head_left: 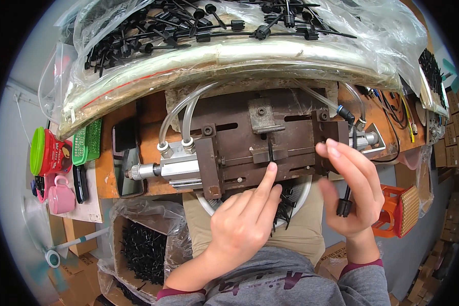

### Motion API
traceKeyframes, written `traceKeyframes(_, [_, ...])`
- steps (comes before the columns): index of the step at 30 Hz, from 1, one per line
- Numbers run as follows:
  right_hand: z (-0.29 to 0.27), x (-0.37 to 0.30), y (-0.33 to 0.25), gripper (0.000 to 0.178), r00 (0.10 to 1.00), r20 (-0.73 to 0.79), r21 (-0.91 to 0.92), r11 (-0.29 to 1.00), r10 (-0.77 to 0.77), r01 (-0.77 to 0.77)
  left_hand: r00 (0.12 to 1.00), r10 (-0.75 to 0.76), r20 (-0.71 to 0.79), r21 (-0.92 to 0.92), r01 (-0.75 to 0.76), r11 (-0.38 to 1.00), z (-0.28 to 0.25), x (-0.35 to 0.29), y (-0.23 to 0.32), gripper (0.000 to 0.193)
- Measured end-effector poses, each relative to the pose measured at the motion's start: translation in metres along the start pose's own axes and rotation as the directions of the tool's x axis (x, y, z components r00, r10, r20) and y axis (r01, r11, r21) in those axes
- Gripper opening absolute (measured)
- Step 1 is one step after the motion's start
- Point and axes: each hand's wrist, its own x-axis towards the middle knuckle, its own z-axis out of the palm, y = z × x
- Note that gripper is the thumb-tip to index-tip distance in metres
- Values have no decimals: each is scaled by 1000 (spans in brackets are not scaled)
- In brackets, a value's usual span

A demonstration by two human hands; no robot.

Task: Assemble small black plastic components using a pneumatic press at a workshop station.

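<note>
My left hand (245,217) is open, its index finger stretched out. That fingertip touches the lower end of a thin black plastic rod (271,148) in the middle of a dark metal fixture (234,145). My right hand (359,188) is raised by the fixture's right end, fingers curved, thumb blurred. It holds a black plastic stem with a ridged head (344,206), head down in front of the palm. Below my left hand, more black stemmed pieces (286,204) lie in a white round container (305,196) on my lap, partly hidden.
Pneumatic cylinders (181,171) with clear hoses flank the fixture. Behind it, a plastic-lined tray (229,56) holds many black pieces. A phone (127,171), pink mug (62,196) and green basket (87,142) are left. A lined carton (143,250) stands lower left, an orange stool (390,209) right.
</note>
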Motion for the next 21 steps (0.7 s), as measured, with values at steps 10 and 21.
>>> traceKeyframes(10, [-4,-15,1,63,971,76,538,811,225,-230,991,-4,131,74,-6,997,-10,14,1,27])
traceKeyframes(21, [22,-22,-16,20,966,250,18,997,74,-81,933,231,-274,151,-196,969,-55,133,-39,26])
